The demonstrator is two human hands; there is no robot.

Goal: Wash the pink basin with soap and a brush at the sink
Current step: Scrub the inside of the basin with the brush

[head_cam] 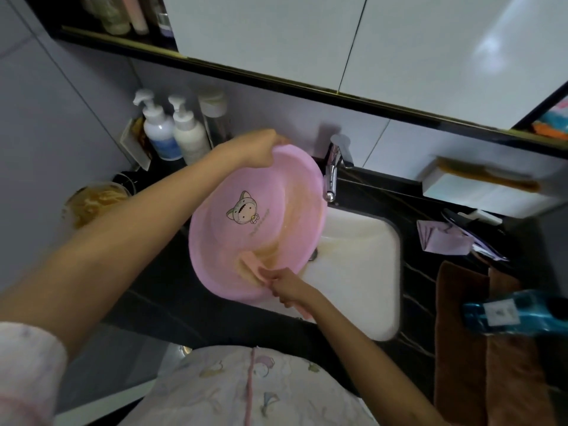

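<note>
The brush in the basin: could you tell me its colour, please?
The brush is pale pink, clearest in the head view.

A single head-worn wide-angle view looks steeply down and forward, close over the sink (362, 272) at mid-frame. The wall cabinet (276, 32) slants across the top, and the wearer's own clothing (276, 388) fills the bottom edge.

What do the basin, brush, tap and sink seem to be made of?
Basin: likely thin plastic, smooth, pink and slightly translucent, with a printed cartoon. Brush: pink handle, plastic by its look; blurred. Tap: polished metal, probably chromed, with bright reflections. Sink: white and glossy, perhaps ceramic; the look leaves it open.
</note>
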